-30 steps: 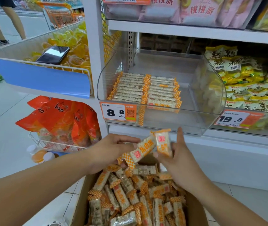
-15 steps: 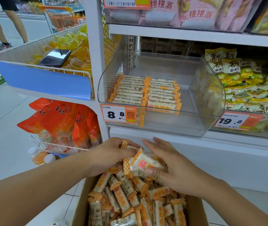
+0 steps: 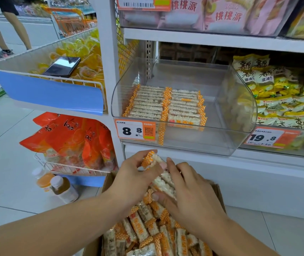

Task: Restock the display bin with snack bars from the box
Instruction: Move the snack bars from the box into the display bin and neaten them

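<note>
A: Snack bars (image 3: 163,179), where are they?
B: A small bunch sits in your grip above the box (image 3: 218,193), left hand (image 3: 134,179) and right hand (image 3: 190,194) both clenched round it.
A: And the display bin (image 3: 240,115)?
B: Two neat rows lie at its left.

Bright, even shop light with faint shadows, soft glare on the clear display bin (image 3: 184,143), wide-angle bending at the edges, and slight overall softness.
</note>
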